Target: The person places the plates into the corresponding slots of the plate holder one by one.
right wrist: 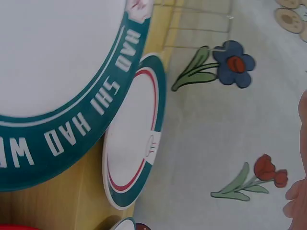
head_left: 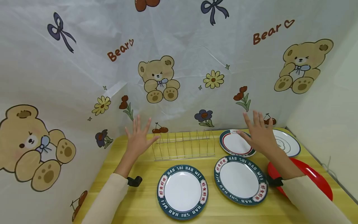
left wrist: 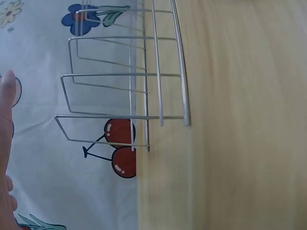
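My left hand [head_left: 138,140] is raised with fingers spread, near the left end of a wire dish rack [head_left: 184,156]; it holds nothing. In the left wrist view the rack [left wrist: 165,75] shows its upright wire dividers, with nothing between them. My right hand [head_left: 260,136], also raised and spread, hangs in front of the plates at the back right. Two white plates with green lettered rims, one in the middle [head_left: 182,192] and one right of it [head_left: 239,180], lie on the table. Behind them lies a green-rimmed plate with a red ring [head_left: 236,143].
At the right are a white plate with a dark rim [head_left: 291,143] and a red plate [head_left: 316,179], partly behind the right forearm. The wooden table [head_left: 139,202] meets a bear-printed cloth [head_left: 184,118] at the back and left. A pale wall [head_left: 330,124] borders the right side.
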The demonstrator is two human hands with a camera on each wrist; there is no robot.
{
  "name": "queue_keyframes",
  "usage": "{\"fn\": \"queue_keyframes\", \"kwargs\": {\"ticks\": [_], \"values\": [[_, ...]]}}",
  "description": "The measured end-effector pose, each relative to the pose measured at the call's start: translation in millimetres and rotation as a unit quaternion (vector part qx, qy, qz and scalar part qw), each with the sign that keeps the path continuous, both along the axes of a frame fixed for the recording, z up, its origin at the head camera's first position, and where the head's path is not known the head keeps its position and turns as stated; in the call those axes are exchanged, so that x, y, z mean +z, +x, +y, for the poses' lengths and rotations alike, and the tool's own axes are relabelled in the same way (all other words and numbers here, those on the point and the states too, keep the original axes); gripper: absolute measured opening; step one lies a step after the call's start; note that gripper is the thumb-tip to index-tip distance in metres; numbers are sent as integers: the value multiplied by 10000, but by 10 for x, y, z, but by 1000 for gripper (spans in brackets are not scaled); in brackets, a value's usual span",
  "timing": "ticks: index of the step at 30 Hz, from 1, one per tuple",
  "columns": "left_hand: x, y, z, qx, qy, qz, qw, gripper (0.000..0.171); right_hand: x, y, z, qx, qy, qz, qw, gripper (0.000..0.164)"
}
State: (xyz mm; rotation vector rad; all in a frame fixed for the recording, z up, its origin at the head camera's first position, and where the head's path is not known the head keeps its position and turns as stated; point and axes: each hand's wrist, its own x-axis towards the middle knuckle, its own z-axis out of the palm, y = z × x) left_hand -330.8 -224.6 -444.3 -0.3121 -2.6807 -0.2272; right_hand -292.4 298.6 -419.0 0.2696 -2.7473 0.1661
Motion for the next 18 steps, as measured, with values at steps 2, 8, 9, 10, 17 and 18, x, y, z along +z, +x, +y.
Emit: {"fn": "queue_keyframes", "kwargs": {"ticks": [2, 8, 9, 10, 17, 18], "values": [[-48, 39, -20, -141, 305, -30, 9994, 93, 41, 100, 21, 28, -267, 44, 9996, 94], [-232, 236, -66, -395, 1624, -486, 9847, 91, 130, 430, 134, 101, -1415, 5, 9899, 86], [-258, 270, -68, -415, 1874, -576, 9797, 91, 137, 483, 158, 45, -1608, -65, 9869, 85], [-284, 301, -70, -436, 2125, -680, 9738, 92, 142, 532, 185, -22, -1767, -127, 9842, 84], [-473, 421, -91, -651, 3413, -1353, 9279, 92, 82, 810, 474, -536, -2298, -416, 9709, 76], [-504, 430, -100, -669, 3555, -1438, 9211, 91, 59, 839, 530, -606, -2331, -441, 9695, 74]]}}
